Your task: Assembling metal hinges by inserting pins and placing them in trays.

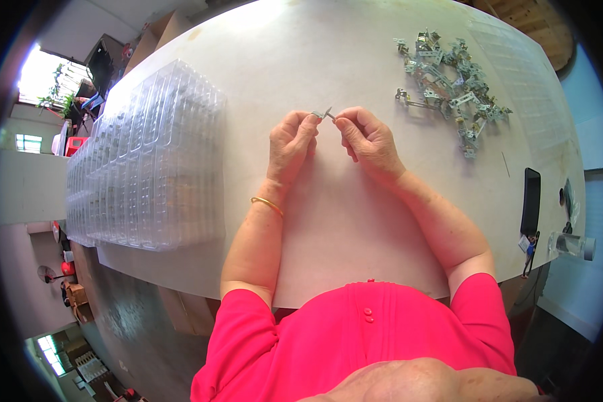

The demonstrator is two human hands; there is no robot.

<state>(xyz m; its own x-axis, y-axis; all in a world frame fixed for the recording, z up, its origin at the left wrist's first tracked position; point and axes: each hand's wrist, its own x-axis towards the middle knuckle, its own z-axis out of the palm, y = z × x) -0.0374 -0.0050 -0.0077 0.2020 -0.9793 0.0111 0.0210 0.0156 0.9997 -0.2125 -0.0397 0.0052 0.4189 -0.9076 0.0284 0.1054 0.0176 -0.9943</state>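
Observation:
Over the middle of the pale table, my hands meet fingertip to fingertip. My left hand (290,149) wears a gold bangle at its wrist and pinches a small grey metal part (319,114). In my right hand (370,139), the thumb and forefinger close on a thin pointed grey metal piece (329,114) that touches or crosses the left one. Fingers cover most of both, so I cannot tell whether they are joined. To the right of my hands lies a loose heap of small metal bracket assemblies (457,94), silver with brassy bits.
Tall rows of clear plastic trays (161,154) stand on the left of the table (281,60). More clear trays (516,80) line the far right. Along the right side are a thin metal rod (506,164), a black oblong object (530,201), a blue-handled tool (530,249) and a clear bottle (569,246).

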